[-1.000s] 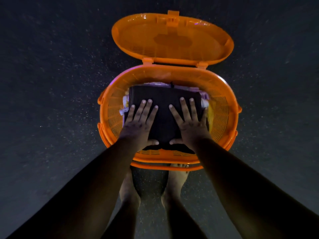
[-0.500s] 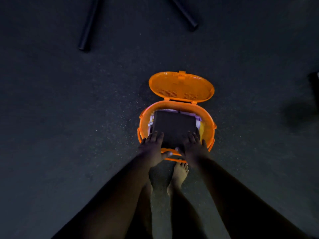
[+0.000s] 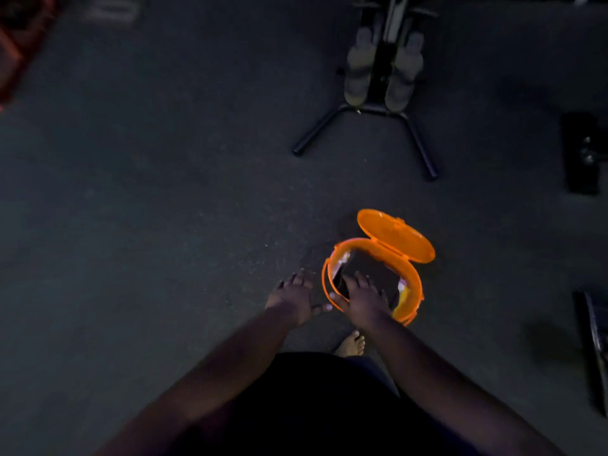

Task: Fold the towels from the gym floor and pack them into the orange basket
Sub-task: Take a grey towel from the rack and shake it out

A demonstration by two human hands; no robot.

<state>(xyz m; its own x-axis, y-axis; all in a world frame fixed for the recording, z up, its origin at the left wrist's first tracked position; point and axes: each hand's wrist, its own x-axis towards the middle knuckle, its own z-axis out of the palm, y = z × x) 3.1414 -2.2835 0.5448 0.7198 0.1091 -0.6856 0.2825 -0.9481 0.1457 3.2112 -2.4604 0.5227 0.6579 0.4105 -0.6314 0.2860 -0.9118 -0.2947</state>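
The orange basket stands on the dark gym floor with its lid tipped open at the back. A folded dark towel lies on top inside it, with a pale towel edge showing at the rim. My right hand hovers over the basket's near rim and the towel, fingers spread and straight. My left hand is beside the basket on its left, over the floor, fingers spread, holding nothing.
A black weight rack with splayed legs stands behind the basket. Dark equipment lies at the right edge, more lower right. A red frame is at the far left. My bare foot shows below the basket.
Both hands have lifted off the dark towel and drawn back. The view has risen and swung left, so the basket looks smaller and sits to the right. My left hand has moved clear of the basket.
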